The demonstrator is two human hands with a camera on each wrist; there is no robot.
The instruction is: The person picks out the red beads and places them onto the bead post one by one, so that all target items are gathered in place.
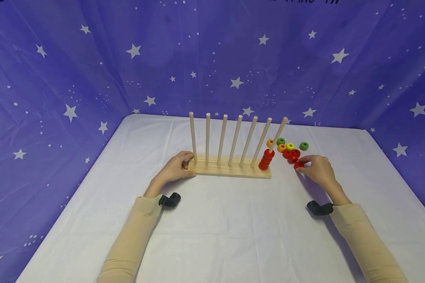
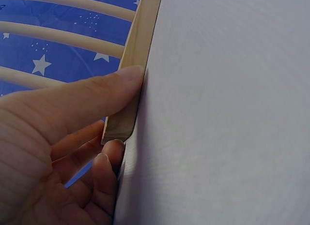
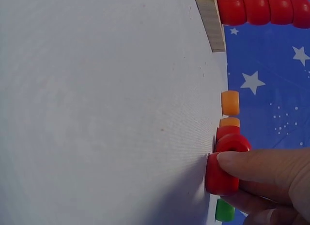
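A pale wooden base [image 1: 230, 171] with several upright pegs stands on the white table. Its rightmost peg [image 1: 279, 133] carries a stack of red beads [image 1: 266, 160]; the other pegs are bare. My left hand [image 1: 175, 168] grips the left end of the base, thumb along the front edge and fingers at the end, as the left wrist view shows. Right of the base, my right hand [image 1: 318, 169] pinches a red bead [image 3: 222, 174] between thumb and fingers, low at the table surface. More loose red beads [image 1: 287, 153] lie just beyond those fingertips.
Behind the held bead lie a yellow bead [image 1: 290, 146], orange beads [image 1: 281, 148] and green beads [image 1: 303, 146]. The white tablecloth [image 1: 219, 236] runs up to a blue star-patterned curtain [image 1: 212, 59] at the back and sides. Both wrists wear black cameras [image 1: 170, 200].
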